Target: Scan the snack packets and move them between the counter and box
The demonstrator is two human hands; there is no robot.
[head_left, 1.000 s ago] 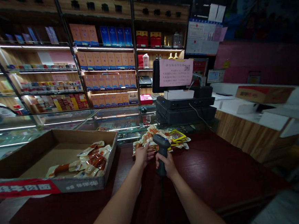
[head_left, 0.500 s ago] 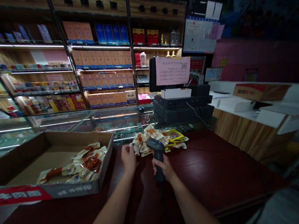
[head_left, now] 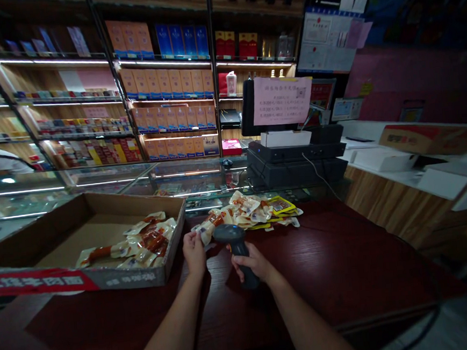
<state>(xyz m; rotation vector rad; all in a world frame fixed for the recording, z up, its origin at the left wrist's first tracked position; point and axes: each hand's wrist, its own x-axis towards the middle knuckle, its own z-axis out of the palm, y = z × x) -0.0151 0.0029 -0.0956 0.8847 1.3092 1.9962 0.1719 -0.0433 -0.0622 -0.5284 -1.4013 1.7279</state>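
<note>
My right hand [head_left: 250, 262] is wrapped round the handle of a dark barcode scanner [head_left: 230, 233], whose head is tilted to the left. Left of it, my left hand [head_left: 194, 251] pinches the end of a clear vacuum-packed meat snack packet [head_left: 206, 228]. The packet reaches toward a pile of similar packets [head_left: 246, 209] behind the scanner; the scanner head hides part of it. At the pile's right side lie several yellow snack packets [head_left: 281, 206]. More reddish-brown meat packets [head_left: 152, 240] rest inside an open cardboard box [head_left: 64, 280] to the left.
The dark red counter [head_left: 318, 276] spreads under my arms. Beyond it stand a glass display case [head_left: 180, 175] and a monitor [head_left: 248, 109] with a pink notice, on black cash-register units [head_left: 297, 167]. A person [head_left: 6, 159] is at the far left. Stocked shelves line the back wall.
My left hand has drawn a packet from the pile toward me. The scanner has swung left and tilted toward that packet. The view has shifted, so the background sits further right.
</note>
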